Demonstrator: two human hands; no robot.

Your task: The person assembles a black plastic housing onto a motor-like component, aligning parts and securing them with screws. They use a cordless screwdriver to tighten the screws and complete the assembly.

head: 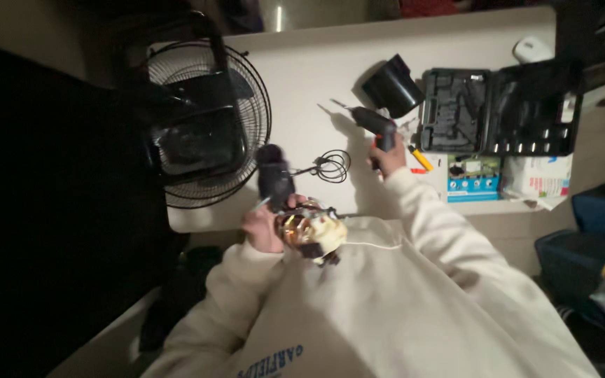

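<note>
My left hand (264,229) holds a fan motor (311,232) with copper windings and a cream housing close to my chest; a dark cylindrical part (274,176) sticks up from it. My right hand (388,157) reaches out over the white table (302,70) and grips the handle of a dark electric screwdriver (372,122), its bit pointing left. A coiled black cable (334,166) lies on the table between the two hands.
A black fan grille with its base (204,133) lies at the table's left. A black cup-shaped cover (392,87) and an open black tool case (498,108) sit at the right, with small boxes (505,176) below the case. Bags sit on the floor at far right.
</note>
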